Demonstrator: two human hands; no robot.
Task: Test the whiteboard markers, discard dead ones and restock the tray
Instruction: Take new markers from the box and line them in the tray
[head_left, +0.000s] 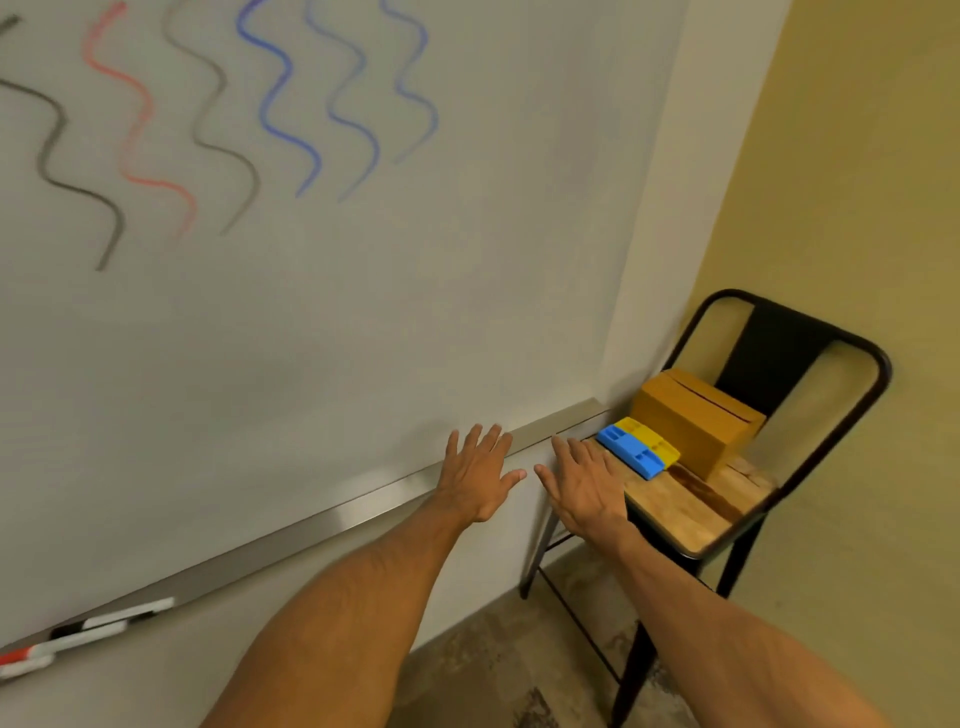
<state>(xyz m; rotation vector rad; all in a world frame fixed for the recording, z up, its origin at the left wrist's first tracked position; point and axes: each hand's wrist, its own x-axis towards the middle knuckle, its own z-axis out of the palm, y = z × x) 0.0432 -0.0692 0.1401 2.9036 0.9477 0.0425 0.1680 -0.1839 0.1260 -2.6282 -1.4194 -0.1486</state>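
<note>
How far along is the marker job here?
Done: test squiggles on the whiteboard, some faint. In hand: nothing; left hand and right hand are open near the tray. Left, probably: restocking; few markers lie there, and the box sits on the chair.

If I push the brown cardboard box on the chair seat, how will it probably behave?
The cardboard box has flat sides, so it should slide rather than roll. The slit between its top flaps suggests the top may give under pressure. The yellow block lies right beside it, so a push that way would probably shift both.
</note>
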